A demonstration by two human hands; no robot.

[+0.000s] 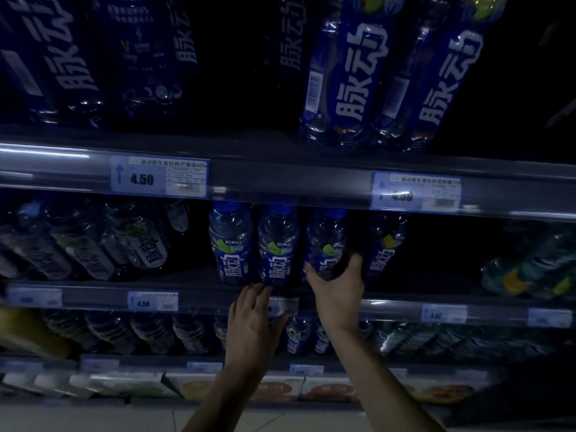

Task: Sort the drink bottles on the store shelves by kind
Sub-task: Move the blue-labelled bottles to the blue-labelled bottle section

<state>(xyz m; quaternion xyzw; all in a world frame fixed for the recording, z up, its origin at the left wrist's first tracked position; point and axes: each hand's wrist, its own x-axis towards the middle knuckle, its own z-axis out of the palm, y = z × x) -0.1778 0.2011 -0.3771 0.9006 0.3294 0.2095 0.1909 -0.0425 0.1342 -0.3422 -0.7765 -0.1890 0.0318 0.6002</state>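
Right hand (338, 285) wrapped around third blue-capped bottle (325, 244) to pull it from shelf (187, 288); left hand (254, 316) spread flat below 2 neighbours (277, 244), probably steadying them.

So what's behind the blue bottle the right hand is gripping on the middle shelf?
Only darkness shows behind the blue bottle that the right hand grips. The bottle, the hand and the dim light hide whether more bottles stand behind it. Another blue bottle stands to its right.

Bottles (230, 243): blue labels, white lettering, blue caps. Price tags (159, 177): pale blue-white.
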